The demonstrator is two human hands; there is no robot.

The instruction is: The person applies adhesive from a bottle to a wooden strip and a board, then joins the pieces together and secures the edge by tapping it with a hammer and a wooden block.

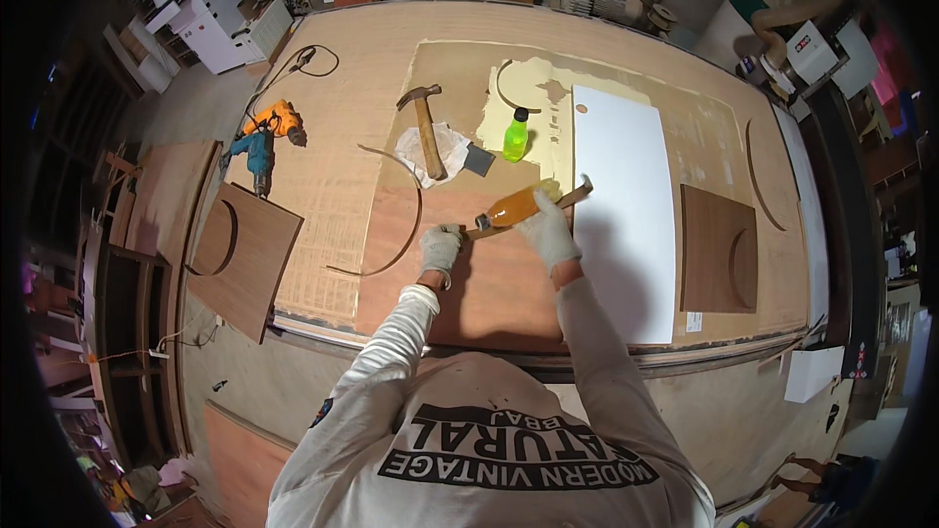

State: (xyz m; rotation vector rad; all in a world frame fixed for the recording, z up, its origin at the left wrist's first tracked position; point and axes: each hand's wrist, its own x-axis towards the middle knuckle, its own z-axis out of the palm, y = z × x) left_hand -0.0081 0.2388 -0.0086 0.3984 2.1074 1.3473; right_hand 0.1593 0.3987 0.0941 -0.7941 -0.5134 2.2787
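hands: left (440, 248) gloved, pinning thin wood strip (528, 210) | right (548, 232) gripping amber plastic bottle (514, 206)

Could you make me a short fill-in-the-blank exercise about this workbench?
1. The right hand holds an ____ bottle.
2. The left hand steadies one end of a thin wooden ____.
3. The hammer lies partly on a crumpled white ____.
4. The small bottle standing on the board is ____.

Missing words: orange; strip; cloth; green
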